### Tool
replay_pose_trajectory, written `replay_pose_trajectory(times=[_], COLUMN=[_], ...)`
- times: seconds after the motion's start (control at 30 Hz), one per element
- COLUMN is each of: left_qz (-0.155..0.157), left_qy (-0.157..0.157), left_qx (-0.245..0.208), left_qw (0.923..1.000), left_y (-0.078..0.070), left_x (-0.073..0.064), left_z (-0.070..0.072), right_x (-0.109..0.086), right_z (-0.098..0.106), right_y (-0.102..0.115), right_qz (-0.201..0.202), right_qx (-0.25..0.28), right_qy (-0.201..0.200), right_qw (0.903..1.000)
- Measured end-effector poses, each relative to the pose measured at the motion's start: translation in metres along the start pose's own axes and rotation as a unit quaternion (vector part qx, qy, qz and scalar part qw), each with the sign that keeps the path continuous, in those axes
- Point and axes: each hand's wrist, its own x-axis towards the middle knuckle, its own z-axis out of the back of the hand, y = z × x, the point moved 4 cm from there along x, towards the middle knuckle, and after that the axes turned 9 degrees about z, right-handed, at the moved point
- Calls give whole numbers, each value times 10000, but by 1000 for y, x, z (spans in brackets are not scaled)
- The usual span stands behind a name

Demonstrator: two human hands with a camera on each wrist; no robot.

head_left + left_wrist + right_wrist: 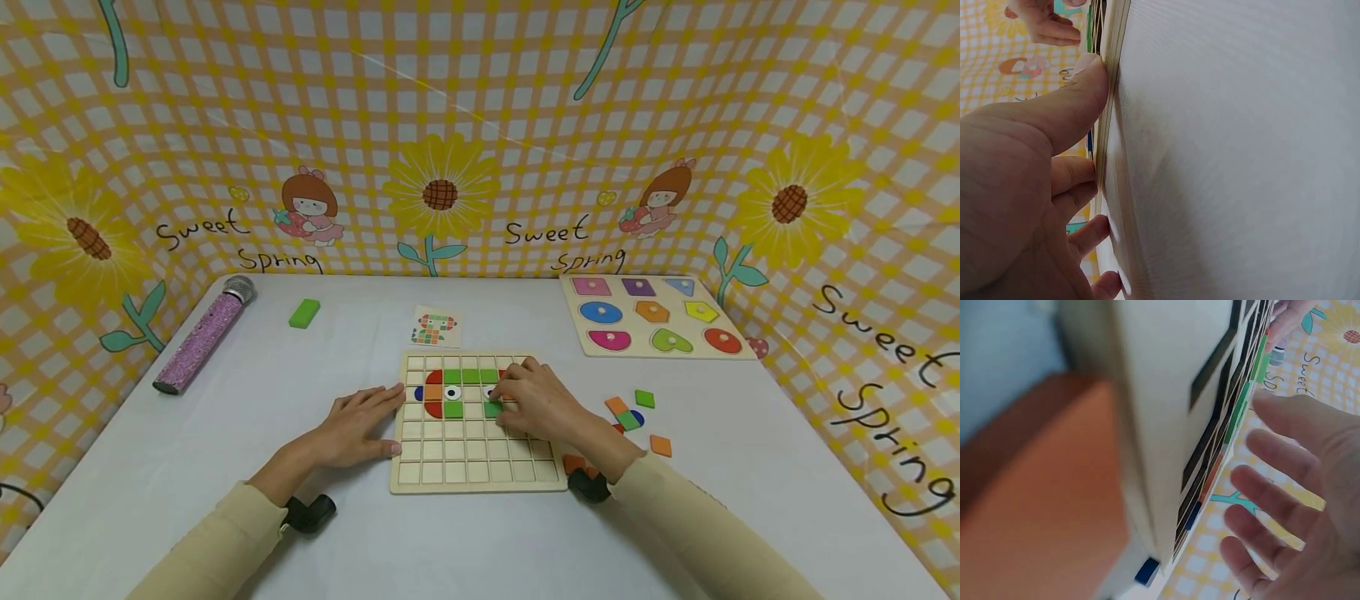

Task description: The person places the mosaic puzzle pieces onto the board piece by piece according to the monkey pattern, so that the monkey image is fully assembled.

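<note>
A wooden grid board (442, 450) lies on the table, its upper rows partly filled with green, red, orange and blue tiles and an eye tile (452, 392). Against the board's left edge rests my left hand (356, 427), thumb and fingertips touching the rim. My right hand (542, 402) reaches over the board's right side, fingertips at a green tile (492, 410) below a second eye tile, which it partly covers. In the right wrist view its fingers (1272, 487) are spread and loosely bent, with the thumb beside green tiles (1238, 412).
Loose tiles, including an orange one (661, 446) and a green one (644, 399), lie right of the board. Behind it is a pattern card (435, 327). A shape puzzle (637, 354), a green block (304, 313) and a glittery microphone (202, 337) stand farther back.
</note>
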Motion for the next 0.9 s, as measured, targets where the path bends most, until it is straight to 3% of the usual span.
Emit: replay_pose_trajectory(times=[0.37, 0.63, 0.9], left_qz=[4, 3, -2], left_qy=[4, -4, -1], left_qx=[4, -36, -61], left_qw=[10000, 10000, 10000], left_y=[2, 1, 0], left_x=[0, -1, -1], left_z=[1, 1, 3], right_x=[-36, -74, -107], right_z=[34, 42, 42], right_y=[-24, -47, -64], right_qz=[-288, -801, -907], right_qx=[61, 6, -35], right_qy=[-472, -209, 34], right_qw=[9985, 9966, 9959])
